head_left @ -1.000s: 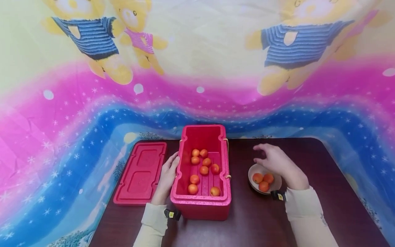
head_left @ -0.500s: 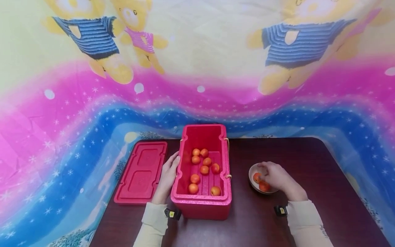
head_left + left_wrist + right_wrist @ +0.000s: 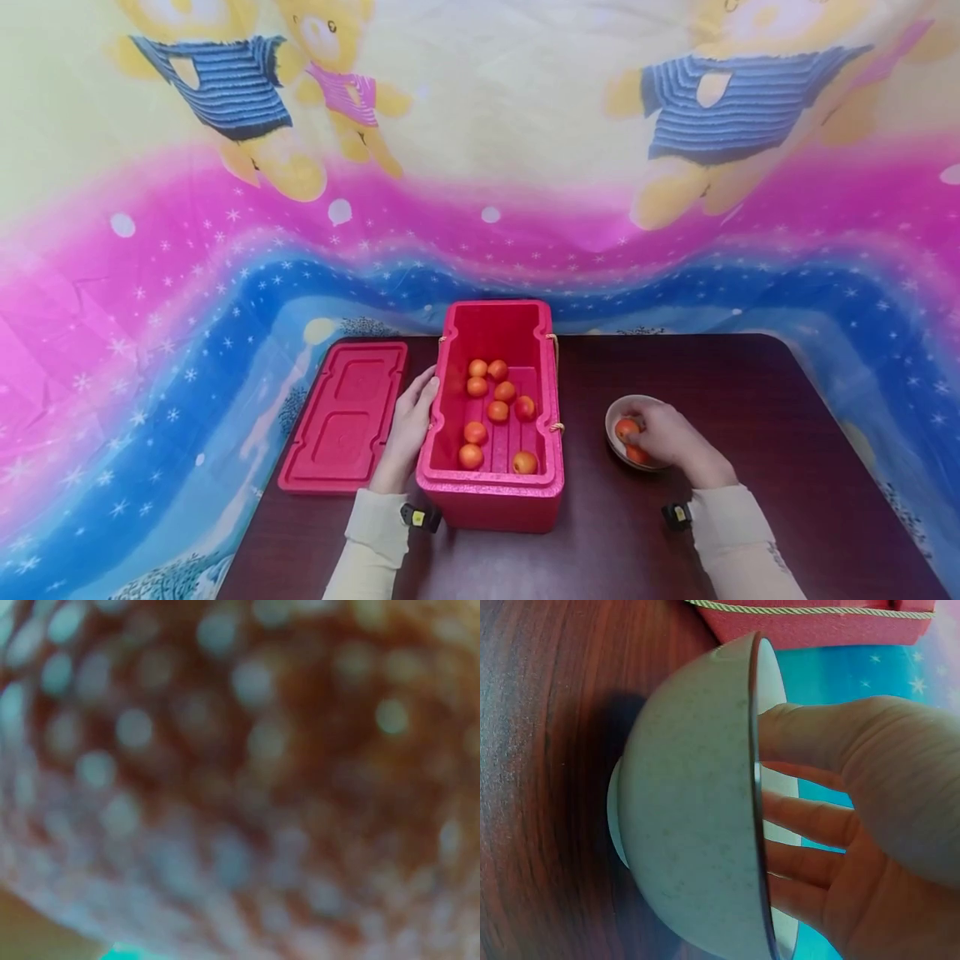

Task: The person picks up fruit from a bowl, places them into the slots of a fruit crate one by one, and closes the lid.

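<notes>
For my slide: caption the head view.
Right hand reaches into fruit bowl; left hand steadies open red box.

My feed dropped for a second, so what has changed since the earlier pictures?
The right hand came down from above the bowl into it, fingers now among the fruit; a firm hold cannot be told. The left hand stayed on the red box, beside the lid.
</notes>
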The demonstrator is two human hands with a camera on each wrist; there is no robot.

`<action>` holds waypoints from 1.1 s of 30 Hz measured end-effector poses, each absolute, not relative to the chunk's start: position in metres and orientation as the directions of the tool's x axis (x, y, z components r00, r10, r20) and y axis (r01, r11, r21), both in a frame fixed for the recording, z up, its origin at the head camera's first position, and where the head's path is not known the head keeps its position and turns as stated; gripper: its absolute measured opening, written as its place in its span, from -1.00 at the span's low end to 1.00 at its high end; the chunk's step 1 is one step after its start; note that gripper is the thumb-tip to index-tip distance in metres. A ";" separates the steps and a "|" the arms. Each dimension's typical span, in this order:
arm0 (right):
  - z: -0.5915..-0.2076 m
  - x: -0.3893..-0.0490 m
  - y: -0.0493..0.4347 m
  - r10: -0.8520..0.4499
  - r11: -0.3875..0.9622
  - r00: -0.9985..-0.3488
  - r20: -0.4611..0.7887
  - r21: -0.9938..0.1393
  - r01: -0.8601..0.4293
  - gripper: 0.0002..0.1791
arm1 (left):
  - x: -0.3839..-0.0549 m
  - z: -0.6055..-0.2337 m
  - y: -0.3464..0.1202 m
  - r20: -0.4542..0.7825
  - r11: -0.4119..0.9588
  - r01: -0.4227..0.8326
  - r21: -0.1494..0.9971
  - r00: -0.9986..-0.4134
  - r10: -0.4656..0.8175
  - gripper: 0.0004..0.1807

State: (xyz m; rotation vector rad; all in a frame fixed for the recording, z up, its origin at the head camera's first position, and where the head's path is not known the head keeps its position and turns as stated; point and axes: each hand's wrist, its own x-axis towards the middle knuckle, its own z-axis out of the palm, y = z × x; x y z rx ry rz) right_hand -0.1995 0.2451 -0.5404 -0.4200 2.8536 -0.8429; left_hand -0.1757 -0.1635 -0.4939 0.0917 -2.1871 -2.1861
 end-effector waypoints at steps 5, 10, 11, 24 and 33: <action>-0.546 -0.203 0.243 -0.334 0.789 -0.942 0.012 -0.544 -0.286 -0.79 | -0.175 -0.493 -0.164 -0.019 -0.006 -0.019 1.000 -0.997 -0.075 -0.41; -0.555 -0.206 0.243 -0.373 0.799 -0.925 0.076 -0.480 -0.362 -0.80 | -0.176 -0.495 -0.163 -0.015 0.003 -0.016 1.000 -0.997 -0.077 -0.42; -0.556 -0.206 0.244 -0.377 0.802 -0.923 0.077 -0.472 -0.367 -0.79 | -0.176 -0.495 -0.164 -0.016 0.005 -0.016 1.000 -0.997 -0.079 -0.42; -0.551 -0.206 0.243 -0.354 0.802 -0.932 0.078 -0.487 -0.346 -0.75 | -0.176 -0.491 -0.163 -0.009 0.029 -0.011 1.000 -0.997 -0.081 -0.43; -0.540 -0.203 0.244 -0.307 0.816 -0.952 0.003 -0.513 -0.265 -0.63 | -0.176 -0.492 -0.164 -0.014 0.034 -0.017 0.999 -0.996 -0.087 -0.40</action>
